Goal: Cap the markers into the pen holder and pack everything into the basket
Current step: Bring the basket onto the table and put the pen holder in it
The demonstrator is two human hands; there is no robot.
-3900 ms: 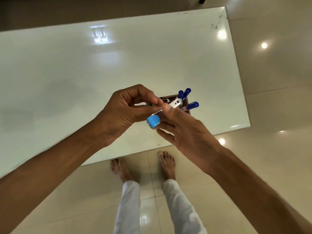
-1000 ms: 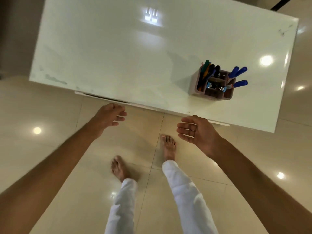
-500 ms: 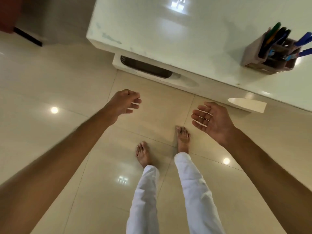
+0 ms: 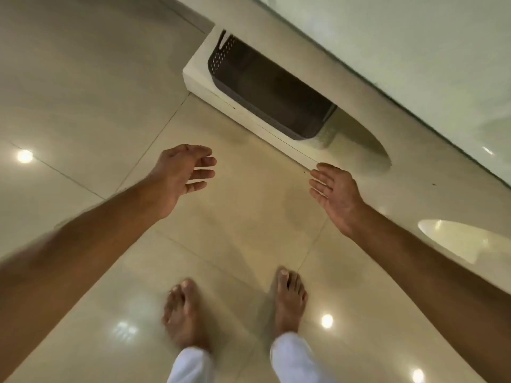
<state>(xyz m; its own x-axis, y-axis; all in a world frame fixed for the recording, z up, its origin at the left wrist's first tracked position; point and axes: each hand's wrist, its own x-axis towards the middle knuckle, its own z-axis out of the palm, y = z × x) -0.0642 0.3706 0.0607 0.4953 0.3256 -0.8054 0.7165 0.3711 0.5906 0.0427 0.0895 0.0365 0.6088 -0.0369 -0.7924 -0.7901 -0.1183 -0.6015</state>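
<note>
We find the basket (image 4: 265,98), dark and perforated along its walls, sitting on a white shelf (image 4: 199,78) tucked beneath the white tabletop (image 4: 414,51); it lies toward one o'clock from the middle of the view, and the tabletop's edge covers its far side. We cannot make out anything inside it. Our left hand (image 4: 179,178) hangs over the floor (image 4: 83,92) at about ten o'clock from centre, back of the hand up, fingers loosely spread and gently bent, holding nothing. Our right hand (image 4: 336,194) hangs at about three o'clock, palm turned inward, fingers nearly straight and also empty; its fingertips reach near the front edge of the shelf, below the basket's near right corner, without touching it. Both hands are well apart from each other. Down at six o'clock our bare feet (image 4: 290,299) stand on the glossy beige tiles, white trouser cuffs (image 4: 290,355) above them, and ceiling lights glint in the floor.
</note>
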